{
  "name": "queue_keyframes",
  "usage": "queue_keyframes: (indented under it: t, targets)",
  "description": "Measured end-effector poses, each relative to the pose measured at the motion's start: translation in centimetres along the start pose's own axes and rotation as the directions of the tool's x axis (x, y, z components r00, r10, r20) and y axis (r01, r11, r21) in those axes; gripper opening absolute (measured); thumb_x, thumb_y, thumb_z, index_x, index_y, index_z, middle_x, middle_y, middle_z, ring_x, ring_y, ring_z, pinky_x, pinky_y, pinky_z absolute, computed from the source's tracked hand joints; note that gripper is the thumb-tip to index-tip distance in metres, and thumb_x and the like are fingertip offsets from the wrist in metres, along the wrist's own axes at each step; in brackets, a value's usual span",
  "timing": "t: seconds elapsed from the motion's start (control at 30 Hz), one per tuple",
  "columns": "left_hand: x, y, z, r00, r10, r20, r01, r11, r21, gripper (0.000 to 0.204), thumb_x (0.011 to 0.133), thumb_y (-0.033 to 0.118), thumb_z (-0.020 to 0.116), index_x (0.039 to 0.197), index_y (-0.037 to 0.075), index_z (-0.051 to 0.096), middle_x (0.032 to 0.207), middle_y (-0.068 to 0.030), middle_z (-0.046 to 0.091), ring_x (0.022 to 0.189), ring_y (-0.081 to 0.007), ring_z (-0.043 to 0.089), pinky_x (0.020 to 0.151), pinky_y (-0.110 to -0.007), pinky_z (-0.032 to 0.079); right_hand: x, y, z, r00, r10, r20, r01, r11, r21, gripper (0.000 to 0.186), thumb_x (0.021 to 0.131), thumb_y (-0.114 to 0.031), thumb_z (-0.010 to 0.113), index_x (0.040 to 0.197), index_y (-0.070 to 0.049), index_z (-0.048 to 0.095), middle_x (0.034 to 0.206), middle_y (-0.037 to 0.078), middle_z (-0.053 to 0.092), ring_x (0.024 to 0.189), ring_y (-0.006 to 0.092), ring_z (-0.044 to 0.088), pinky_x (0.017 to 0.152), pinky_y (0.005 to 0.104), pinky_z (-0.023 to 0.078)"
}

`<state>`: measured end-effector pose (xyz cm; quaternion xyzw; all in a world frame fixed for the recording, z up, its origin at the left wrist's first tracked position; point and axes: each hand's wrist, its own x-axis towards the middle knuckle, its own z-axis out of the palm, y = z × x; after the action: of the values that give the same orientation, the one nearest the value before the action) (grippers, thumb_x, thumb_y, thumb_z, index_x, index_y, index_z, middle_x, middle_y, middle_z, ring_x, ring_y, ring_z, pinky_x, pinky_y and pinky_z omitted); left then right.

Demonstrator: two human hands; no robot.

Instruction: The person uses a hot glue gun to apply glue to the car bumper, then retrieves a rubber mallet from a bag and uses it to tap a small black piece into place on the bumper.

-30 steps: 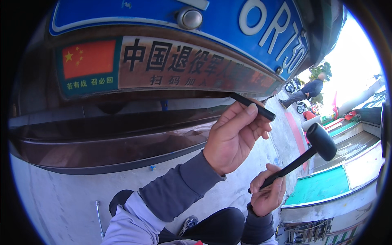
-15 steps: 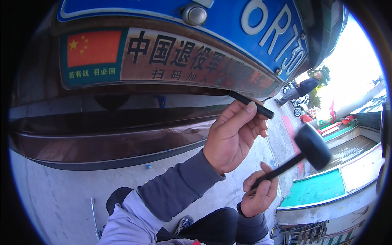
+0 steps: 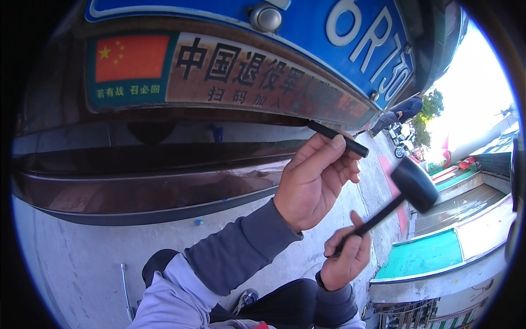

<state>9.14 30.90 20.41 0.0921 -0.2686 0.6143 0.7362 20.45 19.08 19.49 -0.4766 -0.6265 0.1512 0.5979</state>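
Left hand (image 3: 312, 189) pinches a black rod (image 3: 356, 148) right by the sticker (image 3: 230, 74), right hand (image 3: 346, 260)'s got a black mallet (image 3: 415, 185) gripped.

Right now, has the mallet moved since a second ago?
Yes: judged against the blue license plate, the mallet has shifted left, its head closer to the plate.

Rod (image 3: 323, 130): short, straight, matte black, slim; tilted, upper left to lower right; pinched thumb-to-fingers in left hand (image 3: 307, 192), both ends sticking out; mallet (image 3: 415, 185): all black, barrel-shaped head, slim straight handle (image 3: 378, 218); head up, handle slanting down-left into right hand (image 3: 346, 262), butt poking out past the fingers; head sits below and right of rod, clear gap between.
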Motion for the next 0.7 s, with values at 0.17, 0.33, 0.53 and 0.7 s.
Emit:
queue_keyframes:
  t: [0.17, 0.33, 0.53, 0.7]
  targets:
    - [0.0, 0.0, 0.1, 1.0, -0.002, -0.005, 0.002, 1.0, 0.01, 0.024, 0.109, 0.02, 0.046, 0.118, 0.001, 0.057, 0.098, -0.0123, 0.065, 0.09, -0.0199, 0.064, 0.083, -0.035, 0.054, 0.0, 0.1, -0.5, 0.997, 0.021, 0.079, -0.012, 0.993, -0.114, 0.048, 0.11, -0.031, 0.04, 0.13, 0.011, 0.054, 0.068, 0.003, 0.053, 0.055, 0.0049, 0.042, 0.055, 0.0197, 0.035]
    - [-0.3, -0.5, 0.3, 1.0, -0.02, -0.015, 0.021, 0.998, 0.064, 0.023, 0.108, 0.02, 0.049, 0.119, 0.001, 0.057, 0.099, -0.011, 0.065, 0.09, -0.0183, 0.064, 0.083, -0.033, 0.053, -0.5, 0.5, -1.3, 1.0, -0.008, -0.012, 0.01, 0.99, 0.138, 0.05, 0.11, -0.033, 0.042, 0.133, 0.011, 0.051, 0.07, 0.005, 0.054, 0.054, 0.0079, 0.045, 0.051, 0.0213, 0.038]
    - [-0.9, -0.8, 0.3, 0.993, -0.096, -0.068, 0.105, 0.984, 0.144, 0.022, 0.107, 0.02, 0.053, 0.119, 0.003, 0.058, 0.099, -0.0095, 0.066, 0.09, -0.0161, 0.063, 0.083, -0.032, 0.053, -0.9, 0.9, -1.3, 0.997, 0.055, -0.061, -0.04, 0.972, 0.231, 0.052, 0.111, -0.035, 0.037, 0.135, 0.01, 0.047, 0.071, 0.009, 0.054, 0.053, 0.012, 0.048, 0.05, 0.0242, 0.042]
    - [-0.8, -0.2, 0.1, 0.997, -0.064, -0.047, 0.07, 0.988, 0.136, 0.023, 0.107, 0.021, 0.053, 0.119, 0.003, 0.058, 0.1, -0.0093, 0.066, 0.089, -0.0161, 0.063, 0.083, -0.032, 0.052, -1.0, 0.9, -1.0, 0.997, 0.062, -0.038, -0.052, 0.972, 0.23, 0.051, 0.111, -0.034, 0.036, 0.135, 0.01, 0.047, 0.072, 0.009, 0.055, 0.054, 0.0117, 0.047, 0.05, 0.0241, 0.042]
